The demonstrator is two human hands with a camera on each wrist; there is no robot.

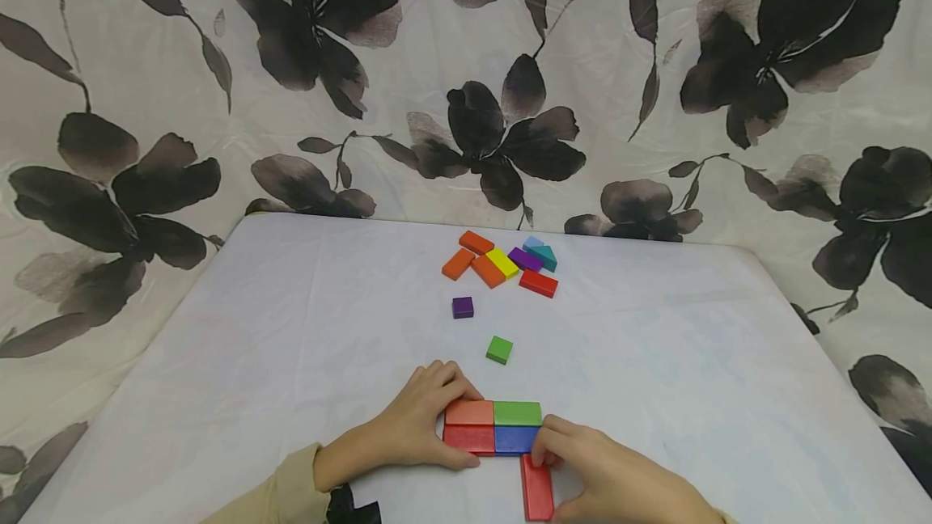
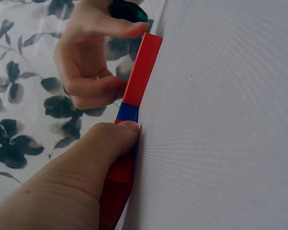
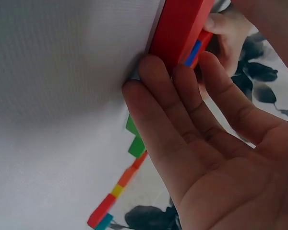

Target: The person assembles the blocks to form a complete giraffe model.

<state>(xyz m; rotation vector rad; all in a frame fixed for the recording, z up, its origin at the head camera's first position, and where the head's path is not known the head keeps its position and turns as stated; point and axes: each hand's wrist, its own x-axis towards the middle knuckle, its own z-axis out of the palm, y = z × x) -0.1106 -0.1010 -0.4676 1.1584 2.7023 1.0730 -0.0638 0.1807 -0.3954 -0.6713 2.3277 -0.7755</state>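
Block, red, long axis roughly twelve-to-six, lies at nine o'clock from my nearer, right grip, which pinches it; my left grip holds the four-block rectangle at its eleven o'clock.

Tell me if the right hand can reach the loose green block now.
Probably yes, once the right hand releases its red block: the loose green block lies beyond the four grouped blocks, uncovered and apart.

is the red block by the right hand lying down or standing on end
Lying down: in the head view the red block stretches lengthwise along the white tabletop, a long face up, beside the right hand.
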